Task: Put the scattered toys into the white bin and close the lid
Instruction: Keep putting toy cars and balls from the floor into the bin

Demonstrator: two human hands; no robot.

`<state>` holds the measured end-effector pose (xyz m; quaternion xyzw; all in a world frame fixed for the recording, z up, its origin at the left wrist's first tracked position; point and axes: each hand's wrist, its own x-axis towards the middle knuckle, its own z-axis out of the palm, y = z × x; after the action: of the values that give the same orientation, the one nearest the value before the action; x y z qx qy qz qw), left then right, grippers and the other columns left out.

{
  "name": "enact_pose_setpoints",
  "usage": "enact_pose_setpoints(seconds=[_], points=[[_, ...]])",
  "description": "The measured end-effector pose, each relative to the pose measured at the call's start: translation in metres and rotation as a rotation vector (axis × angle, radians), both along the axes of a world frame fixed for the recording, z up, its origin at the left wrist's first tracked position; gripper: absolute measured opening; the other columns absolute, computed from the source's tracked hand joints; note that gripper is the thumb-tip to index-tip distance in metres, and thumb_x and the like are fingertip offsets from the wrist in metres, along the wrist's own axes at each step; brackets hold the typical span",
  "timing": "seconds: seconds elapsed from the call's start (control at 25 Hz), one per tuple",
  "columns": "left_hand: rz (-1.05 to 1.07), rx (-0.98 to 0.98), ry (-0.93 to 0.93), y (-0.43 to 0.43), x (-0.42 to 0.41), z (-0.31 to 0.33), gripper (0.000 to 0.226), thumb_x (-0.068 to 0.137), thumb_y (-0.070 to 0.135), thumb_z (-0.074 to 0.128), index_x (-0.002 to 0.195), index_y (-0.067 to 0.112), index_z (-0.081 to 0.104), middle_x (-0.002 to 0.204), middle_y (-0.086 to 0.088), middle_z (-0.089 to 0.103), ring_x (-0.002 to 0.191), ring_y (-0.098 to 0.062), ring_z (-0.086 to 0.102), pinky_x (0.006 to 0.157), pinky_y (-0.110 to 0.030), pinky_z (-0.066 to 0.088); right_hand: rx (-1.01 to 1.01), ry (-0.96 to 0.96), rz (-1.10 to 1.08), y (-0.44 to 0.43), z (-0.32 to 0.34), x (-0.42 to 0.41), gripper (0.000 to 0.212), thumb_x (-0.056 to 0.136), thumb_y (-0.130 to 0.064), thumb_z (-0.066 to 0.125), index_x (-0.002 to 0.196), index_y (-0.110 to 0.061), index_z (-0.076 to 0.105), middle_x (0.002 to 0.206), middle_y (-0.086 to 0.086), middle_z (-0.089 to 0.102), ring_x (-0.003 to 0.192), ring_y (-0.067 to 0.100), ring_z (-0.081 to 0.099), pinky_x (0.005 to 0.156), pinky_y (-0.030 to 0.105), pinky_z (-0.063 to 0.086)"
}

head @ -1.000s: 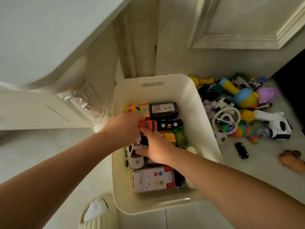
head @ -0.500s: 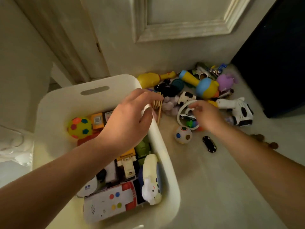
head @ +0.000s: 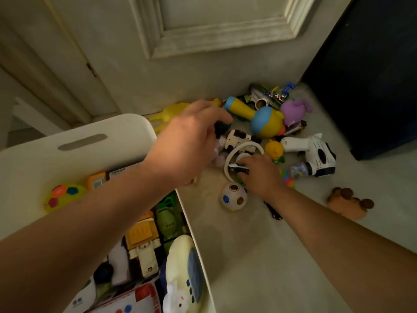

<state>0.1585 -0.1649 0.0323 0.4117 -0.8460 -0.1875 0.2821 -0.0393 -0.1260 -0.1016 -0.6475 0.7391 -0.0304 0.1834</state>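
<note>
Bare left hand (head: 187,144) and bare right hand (head: 261,176), each on a bare forearm, uncovered throughout the view.

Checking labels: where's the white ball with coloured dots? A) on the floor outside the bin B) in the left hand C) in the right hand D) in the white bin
A: the dotted ball lies on the floor beside the white bin, near the right hand, which pinches a small car.

A pale panelled door (head: 225,23) is standing at the back, its raised moulding (head: 221,39) framing a recessed panel, with the door frame (head: 56,71) running down at left. A dark blocky object (head: 372,75) is occupying the right edge, resting on the pale floor (head: 270,256).
</note>
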Motion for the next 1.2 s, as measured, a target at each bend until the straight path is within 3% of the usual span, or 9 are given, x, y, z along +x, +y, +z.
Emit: enact_pose_setpoints(seconds=[0.16, 0.28, 0.4, 0.6, 0.72, 0.84, 0.96, 1.08, 1.2], points=[[0.146, 0.016, -0.01, -0.01, 0.018, -0.011, 0.039, 0.084, 0.0, 0.045, 0.113, 0.016, 0.066, 0.112, -0.004, 0.063, 0.095, -0.02, 0.063, 0.072, -0.027, 0.049, -0.173, -0.066, -0.033, 0.003, 0.003, 0.014, 0.029, 0.088, -0.042, 0.052, 0.104, -0.019, 0.059, 0.104, 0.005, 0.06, 0.099, 0.024, 0.055, 0.07, 0.034, 0.044], [0.151, 0.001, -0.174, -0.006, 0.02, -0.019, 0.038, 0.084, 0.005, 0.047, 0.116, 0.017, 0.064, 0.113, -0.005, 0.063, 0.088, -0.028, 0.066, 0.062, -0.041, 0.054, 0.099, 0.059, 0.102, 0.018, 0.0, 0.034, 0.062, 0.079, -0.072, 0.045, 0.115, -0.022, 0.051, 0.111, 0.002, 0.059, 0.098, 0.024, 0.06, 0.068, 0.033, 0.046], [0.178, 0.022, -0.362, -0.006, 0.018, -0.016, 0.051, 0.082, 0.005, 0.061, 0.128, 0.025, 0.056, 0.122, -0.001, 0.059, 0.093, -0.03, 0.064, 0.062, -0.033, 0.049, 0.26, 0.118, 0.178, 0.026, -0.002, 0.054, 0.064, 0.081, -0.068, 0.049, 0.123, -0.021, 0.045, 0.121, 0.004, 0.053, 0.1, 0.024, 0.059, 0.067, 0.031, 0.042], [-0.005, 0.018, -0.659, -0.004, 0.013, -0.012, 0.085, 0.081, 0.059, 0.055, 0.15, 0.04, 0.01, 0.147, 0.017, 0.037, 0.127, -0.01, 0.047, 0.078, -0.027, 0.039, 0.225, -0.926, -0.303, -0.018, 0.055, 0.05, 0.036, 0.09, -0.055, 0.048, 0.107, -0.024, 0.052, 0.101, -0.003, 0.057, 0.088, 0.022, 0.063, 0.058, 0.031, 0.048], [0.01, 0.049, -0.599, -0.007, 0.007, -0.011, 0.102, 0.069, 0.073, 0.058, 0.148, 0.043, 0.001, 0.137, 0.017, 0.047, 0.114, -0.009, 0.055, 0.075, -0.026, 0.043, 0.139, -1.08, -0.176, -0.028, 0.079, 0.057, 0.033, 0.101, -0.036, 0.035, 0.112, -0.014, 0.058, 0.109, 0.007, 0.061, 0.101, 0.023, 0.062, 0.08, 0.038, 0.054], [0.067, 0.056, -0.559, -0.004, 0.006, -0.012, 0.097, 0.069, 0.068, 0.062, 0.147, 0.043, 0.009, 0.13, 0.015, 0.053, 0.107, -0.01, 0.059, 0.074, -0.027, 0.046, 0.137, -1.124, -0.293, -0.032, 0.081, 0.061, 0.033, 0.103, -0.022, 0.032, 0.094, -0.01, 0.061, 0.087, 0.004, 0.068, 0.079, 0.007, 0.067, 0.065, 0.024, 0.056], [0.127, 0.045, -0.495, -0.001, 0.008, -0.012, 0.081, 0.074, 0.065, 0.059, 0.143, 0.04, 0.025, 0.128, 0.015, 0.053, 0.108, -0.011, 0.057, 0.076, -0.027, 0.045, -0.173, -0.671, -0.392, -0.061, 0.048, 0.03, 0.023, 0.096, -0.015, 0.044, 0.11, -0.011, 0.061, 0.108, 0.006, 0.064, 0.1, 0.017, 0.06, 0.079, 0.028, 0.049], [0.127, 0.056, -0.473, 0.002, 0.006, -0.009, 0.074, 0.075, 0.065, 0.058, 0.139, 0.039, 0.031, 0.126, 0.016, 0.053, 0.107, -0.01, 0.056, 0.077, -0.026, 0.045, 0.0, -0.232, -0.256, -0.083, 0.014, -0.002, 0.061, 0.088, -0.014, 0.06, 0.144, -0.009, 0.035, 0.143, 0.015, 0.042, 0.131, 0.032, 0.04, 0.105, 0.041, 0.036], [0.14, 0.051, -0.457, 0.003, 0.007, -0.008, 0.073, 0.076, 0.064, 0.059, 0.139, 0.039, 0.03, 0.127, 0.017, 0.051, 0.108, -0.009, 0.056, 0.074, -0.023, 0.038, 0.07, 0.026, -0.138, -0.081, -0.01, -0.004, 0.068, 0.085, -0.027, 0.067, 0.143, -0.017, 0.035, 0.138, 0.017, 0.041, 0.127, 0.035, 0.036, 0.101, 0.042, 0.036]])
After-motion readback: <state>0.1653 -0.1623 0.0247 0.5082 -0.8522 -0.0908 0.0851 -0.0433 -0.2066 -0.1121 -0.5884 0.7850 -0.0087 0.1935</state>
